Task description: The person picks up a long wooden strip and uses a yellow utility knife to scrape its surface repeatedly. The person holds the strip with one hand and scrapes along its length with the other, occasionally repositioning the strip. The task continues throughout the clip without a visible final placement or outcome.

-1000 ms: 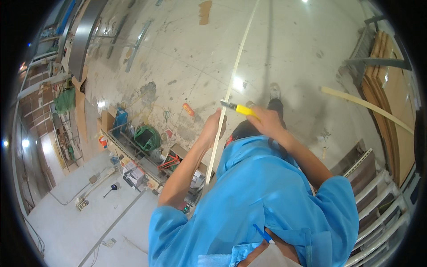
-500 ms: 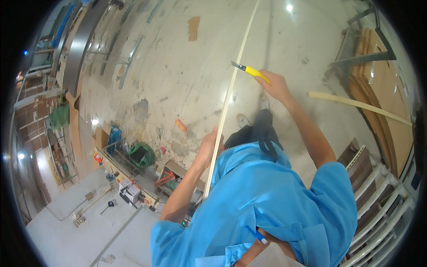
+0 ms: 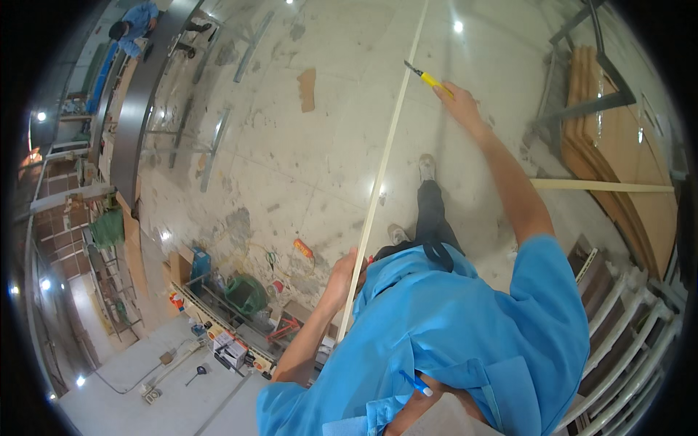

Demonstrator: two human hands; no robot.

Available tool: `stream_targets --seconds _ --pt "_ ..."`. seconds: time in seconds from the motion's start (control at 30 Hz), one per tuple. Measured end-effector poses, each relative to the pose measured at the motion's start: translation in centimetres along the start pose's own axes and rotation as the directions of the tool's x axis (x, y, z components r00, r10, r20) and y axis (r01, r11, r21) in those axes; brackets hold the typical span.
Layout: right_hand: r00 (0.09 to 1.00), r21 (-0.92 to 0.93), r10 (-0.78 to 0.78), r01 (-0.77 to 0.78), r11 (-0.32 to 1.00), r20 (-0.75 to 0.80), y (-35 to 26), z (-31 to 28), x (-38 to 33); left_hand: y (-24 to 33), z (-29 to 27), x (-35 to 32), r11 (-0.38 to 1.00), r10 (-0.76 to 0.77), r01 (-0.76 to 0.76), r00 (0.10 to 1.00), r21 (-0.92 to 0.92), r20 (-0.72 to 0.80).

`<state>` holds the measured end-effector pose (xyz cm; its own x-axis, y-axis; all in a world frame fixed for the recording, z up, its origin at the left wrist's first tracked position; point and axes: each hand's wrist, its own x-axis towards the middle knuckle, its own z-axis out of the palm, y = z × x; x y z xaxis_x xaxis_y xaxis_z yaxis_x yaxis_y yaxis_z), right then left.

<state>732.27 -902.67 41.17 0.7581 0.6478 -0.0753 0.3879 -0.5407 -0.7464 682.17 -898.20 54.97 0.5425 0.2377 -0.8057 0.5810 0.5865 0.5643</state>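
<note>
A long, narrow pale-yellow strip (image 3: 379, 174) runs from beside my body out past the far edge of the view. My left hand (image 3: 342, 277) is closed around its near part, close to my waist. The fingers on its far side are partly hidden. Held out on an extended arm, my right hand (image 3: 461, 107) grips a yellow utility knife (image 3: 435, 82). The knife's dark blade is out and its tip points left, at the strip's edge. Whether the blade touches the strip I cannot tell.
Brown panels (image 3: 582, 149) lean at the right beside a dark metal frame (image 3: 600, 62), with another pale strip (image 3: 603, 186) across them. White curved rails (image 3: 618, 341) stand at lower right. Tools crowd a bench (image 3: 229, 349) at lower left. A person (image 3: 134, 27) is at far left.
My right hand has carried the knife farther out along the strip. My left hand still grips the near part. The view has shifted, and a person now shows at far left.
</note>
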Motion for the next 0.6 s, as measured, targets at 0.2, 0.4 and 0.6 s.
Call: stream_targets --seconds 0.2,0.4,0.6 --pt "0.996 -0.080 0.023 -0.030 0.996 -0.091 3.0 -5.2 15.6 6.0 1.5 2.6 0.997 -0.071 0.071 0.997 0.015 -0.028" --pt "0.928 0.726 0.358 -0.319 0.609 0.108 0.3 -8.8 28.3 7.9 1.2 3.5 0.999 0.016 -0.018 0.999 0.038 0.041" --pt "0.951 0.957 0.280 -0.193 0.215 0.128 -8.4 -9.6 30.6 12.2 0.9 8.1 0.979 -0.092 0.112 0.988 0.169 -0.125"
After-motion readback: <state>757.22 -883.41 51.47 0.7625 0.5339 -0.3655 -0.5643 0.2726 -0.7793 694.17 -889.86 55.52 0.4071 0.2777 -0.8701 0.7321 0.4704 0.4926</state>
